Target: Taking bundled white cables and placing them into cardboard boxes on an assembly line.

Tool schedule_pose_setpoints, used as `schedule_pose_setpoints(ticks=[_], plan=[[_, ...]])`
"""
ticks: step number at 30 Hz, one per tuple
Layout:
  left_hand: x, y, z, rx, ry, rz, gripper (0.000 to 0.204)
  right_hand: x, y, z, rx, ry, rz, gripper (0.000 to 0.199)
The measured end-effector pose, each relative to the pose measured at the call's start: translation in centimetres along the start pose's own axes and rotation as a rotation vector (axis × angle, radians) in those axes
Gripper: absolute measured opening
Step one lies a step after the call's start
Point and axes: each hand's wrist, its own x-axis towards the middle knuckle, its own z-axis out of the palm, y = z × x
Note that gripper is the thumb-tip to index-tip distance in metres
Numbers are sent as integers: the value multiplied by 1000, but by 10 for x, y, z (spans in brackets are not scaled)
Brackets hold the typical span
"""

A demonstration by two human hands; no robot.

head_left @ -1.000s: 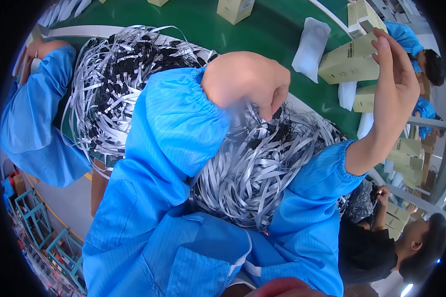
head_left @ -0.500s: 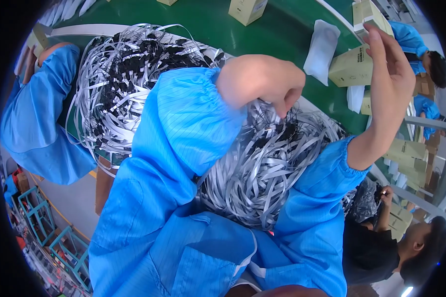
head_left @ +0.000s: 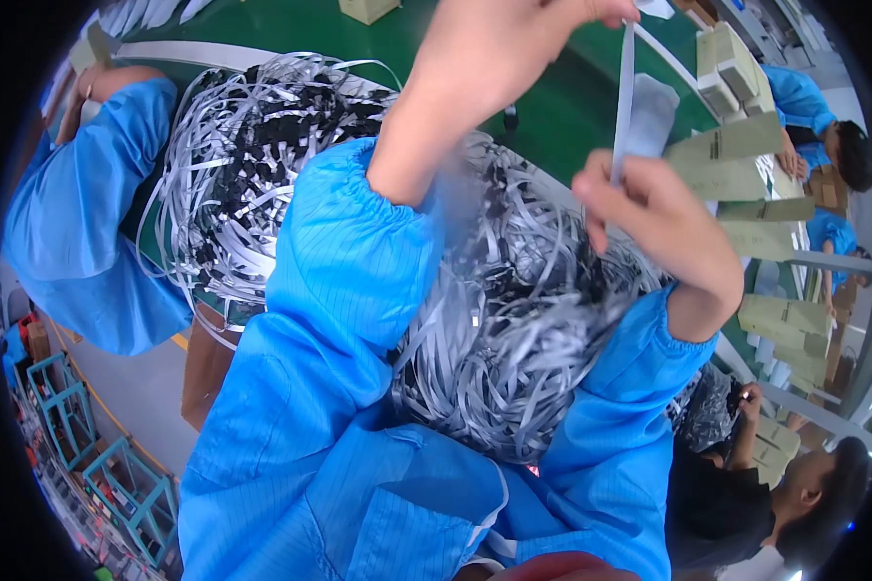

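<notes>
Head view: left hand pinches the top of 1 grey strip near the upper edge; right hand pinches its lower end. Strip hangs upright above the heap. Green table beyond lies open; boxes crowd the right.

Bare green table lies open beyond the heaped grey strips; cartons crowd the right.
</notes>
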Motion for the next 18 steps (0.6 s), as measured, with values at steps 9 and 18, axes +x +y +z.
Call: schedule_pose_setpoints(ticks=[9, 18], plan=[[7, 13, 0, -71, 598, -109, 7, -34, 8, -3, 81, 85, -77, 20], [11, 34, -8, -188, 75, -606, 11, -60, -31, -43, 425, 1027, -925, 33]])
